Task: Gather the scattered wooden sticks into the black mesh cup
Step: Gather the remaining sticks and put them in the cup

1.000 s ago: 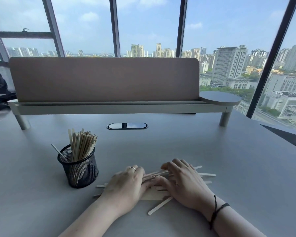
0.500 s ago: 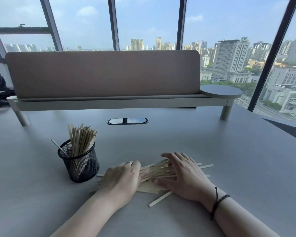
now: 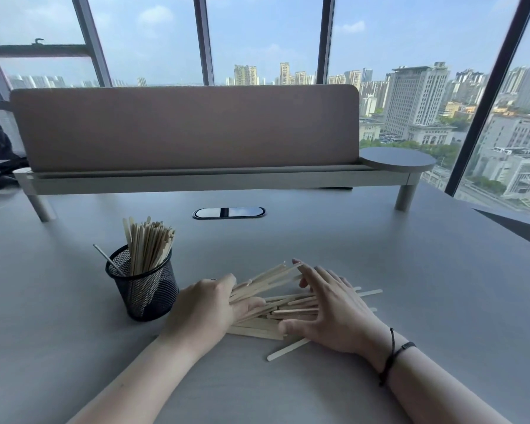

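My left hand [image 3: 208, 307] is gripping some wooden sticks [image 3: 266, 279] piled on the surface [image 3: 395, 255] beside the black mesh cup [image 3: 144, 290]; my right hand [image 3: 334, 310] is pressing on them, fingers straight.

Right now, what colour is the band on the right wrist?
The band is black, a thin cord; the head view shows it.

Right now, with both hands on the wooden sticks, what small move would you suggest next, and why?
Probably tighten the left hand round the raised bundle of pale wooden sticks and lift it: its far ends tilt off the grey table, and the black mesh cup stands close on the left.
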`<move>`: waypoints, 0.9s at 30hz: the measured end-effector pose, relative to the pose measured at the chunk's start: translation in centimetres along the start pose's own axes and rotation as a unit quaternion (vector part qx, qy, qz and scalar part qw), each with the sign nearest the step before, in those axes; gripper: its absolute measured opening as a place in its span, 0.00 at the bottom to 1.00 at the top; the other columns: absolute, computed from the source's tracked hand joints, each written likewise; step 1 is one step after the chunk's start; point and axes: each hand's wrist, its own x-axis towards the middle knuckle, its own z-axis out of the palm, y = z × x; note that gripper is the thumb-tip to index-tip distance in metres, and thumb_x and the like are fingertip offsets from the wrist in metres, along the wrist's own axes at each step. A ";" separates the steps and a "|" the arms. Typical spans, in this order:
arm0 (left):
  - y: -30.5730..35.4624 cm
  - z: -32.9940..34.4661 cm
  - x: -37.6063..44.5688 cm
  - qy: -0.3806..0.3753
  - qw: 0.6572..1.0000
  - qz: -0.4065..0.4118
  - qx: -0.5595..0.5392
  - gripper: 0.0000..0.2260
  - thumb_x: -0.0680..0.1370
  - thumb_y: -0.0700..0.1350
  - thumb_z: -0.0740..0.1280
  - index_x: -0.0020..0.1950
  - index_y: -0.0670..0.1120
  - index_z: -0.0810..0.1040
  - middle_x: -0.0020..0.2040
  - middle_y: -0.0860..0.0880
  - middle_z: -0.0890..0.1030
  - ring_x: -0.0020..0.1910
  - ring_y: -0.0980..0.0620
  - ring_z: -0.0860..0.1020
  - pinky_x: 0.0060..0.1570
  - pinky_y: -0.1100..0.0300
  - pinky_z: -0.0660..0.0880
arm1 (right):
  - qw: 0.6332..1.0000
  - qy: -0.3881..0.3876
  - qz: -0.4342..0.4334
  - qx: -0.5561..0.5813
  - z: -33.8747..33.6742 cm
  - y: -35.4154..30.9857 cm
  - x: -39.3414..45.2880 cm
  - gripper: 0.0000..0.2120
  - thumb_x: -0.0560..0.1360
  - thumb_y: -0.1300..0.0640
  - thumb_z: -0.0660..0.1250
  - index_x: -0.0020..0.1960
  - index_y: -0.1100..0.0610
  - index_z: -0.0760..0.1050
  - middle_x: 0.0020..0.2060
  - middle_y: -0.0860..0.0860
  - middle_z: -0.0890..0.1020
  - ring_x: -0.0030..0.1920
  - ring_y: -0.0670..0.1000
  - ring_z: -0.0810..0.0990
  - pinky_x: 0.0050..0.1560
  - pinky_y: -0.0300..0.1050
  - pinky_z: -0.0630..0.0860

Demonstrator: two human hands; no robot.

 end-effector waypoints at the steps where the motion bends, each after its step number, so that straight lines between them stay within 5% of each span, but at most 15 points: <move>1: 0.1 -0.2 0.0 0.004 1.000 -0.009 -0.007 0.27 0.71 0.74 0.60 0.32 0.52 0.61 0.21 0.51 0.69 0.24 0.42 0.75 0.24 0.60 0.59 | 1.000 -0.006 -0.003 -0.005 -0.1 0.0 0.0 0.59 0.57 0.17 0.61 0.80 0.43 0.49 0.57 0.39 0.72 0.63 0.44 0.71 0.65 0.42 0.64; 5: 0.4 -1.5 0.2 0.028 0.997 -0.020 -0.067 0.22 0.77 0.66 0.63 0.32 0.53 0.65 0.21 0.56 0.62 0.19 0.56 0.64 0.20 0.63 0.56 | 1.000 -0.008 -0.005 0.003 -0.6 0.4 -0.2 0.67 0.53 0.16 0.62 0.81 0.46 0.40 0.61 0.40 0.71 0.65 0.44 0.70 0.69 0.43 0.61; 10: 1.3 -2.9 0.7 0.080 0.970 -0.066 -0.218 0.23 0.79 0.60 0.65 0.30 0.52 0.60 0.22 0.53 0.59 0.22 0.54 0.60 0.24 0.62 0.57 | 0.998 -0.026 -0.032 -0.037 -0.6 0.0 -0.4 0.65 0.53 0.17 0.65 0.81 0.43 0.47 0.61 0.41 0.72 0.66 0.45 0.69 0.70 0.41 0.60; 15: 2.0 -4.3 1.7 0.045 0.806 -0.182 -0.562 0.27 0.72 0.67 0.68 0.27 0.50 0.61 0.22 0.51 0.60 0.19 0.51 0.61 0.23 0.62 0.58 | 0.998 -0.036 -0.028 -0.038 0.0 -0.3 -0.3 0.63 0.51 0.16 0.64 0.80 0.41 0.51 0.60 0.40 0.72 0.64 0.44 0.68 0.70 0.42 0.62; 18: 2.0 -4.4 1.6 0.024 0.759 -0.183 -0.624 0.29 0.69 0.67 0.72 0.27 0.48 0.63 0.23 0.49 0.61 0.19 0.52 0.62 0.23 0.63 0.61 | 0.998 -0.034 -0.029 -0.041 0.1 -0.5 -0.3 0.57 0.53 0.17 0.64 0.77 0.42 0.62 0.60 0.39 0.72 0.65 0.44 0.69 0.69 0.41 0.62; 22: 2.3 -3.5 1.2 0.025 0.763 -0.186 -0.619 0.29 0.71 0.62 0.74 0.29 0.43 0.62 0.23 0.47 0.61 0.20 0.51 0.63 0.24 0.61 0.64 | 0.998 -0.029 -0.029 -0.043 0.3 -0.9 -0.1 0.47 0.56 0.18 0.64 0.68 0.41 0.73 0.56 0.38 0.72 0.62 0.43 0.69 0.66 0.40 0.64; 27: 2.4 -2.8 0.9 0.050 0.795 -0.171 -0.580 0.25 0.73 0.55 0.71 0.27 0.43 0.63 0.21 0.47 0.64 0.20 0.48 0.65 0.26 0.57 0.68 | 0.999 -0.030 -0.028 -0.029 0.3 -1.2 -0.2 0.50 0.56 0.18 0.65 0.72 0.42 0.70 0.58 0.39 0.72 0.64 0.44 0.69 0.66 0.41 0.66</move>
